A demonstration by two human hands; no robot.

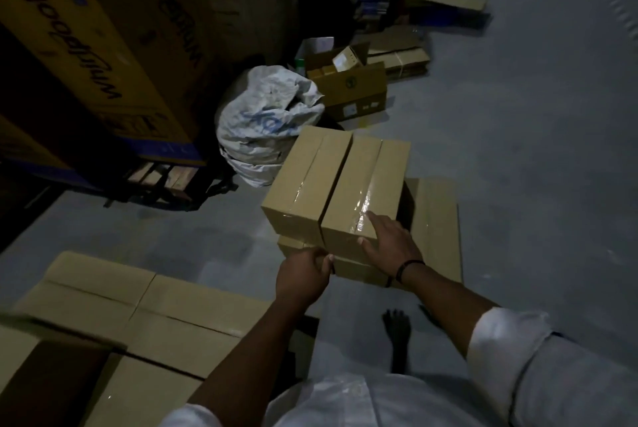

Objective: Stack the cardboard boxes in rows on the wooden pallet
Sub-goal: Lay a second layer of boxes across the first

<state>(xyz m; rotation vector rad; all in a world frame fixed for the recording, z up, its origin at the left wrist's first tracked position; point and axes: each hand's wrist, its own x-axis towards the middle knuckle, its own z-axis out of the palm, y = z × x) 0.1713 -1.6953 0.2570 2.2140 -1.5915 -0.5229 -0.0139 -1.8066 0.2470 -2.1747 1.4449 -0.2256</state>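
**Hands on the Top Box of the Floor Stack**

The left top box (303, 181) and the right top box (362, 192), both taped shut, sit side by side and touching on a lower layer of boxes (359, 269). The stack rests on the floor (518, 150) against a flattened cardboard sheet (438, 219). The right hand (390, 242) lies flat, fingers straight, on the near top edge of the right top box. The left hand (305, 274) is curled, gripping that box at its lower near edge. Rows of closed boxes (138, 306) lie at lower left. A white sack (262, 116) stands just behind the stack.
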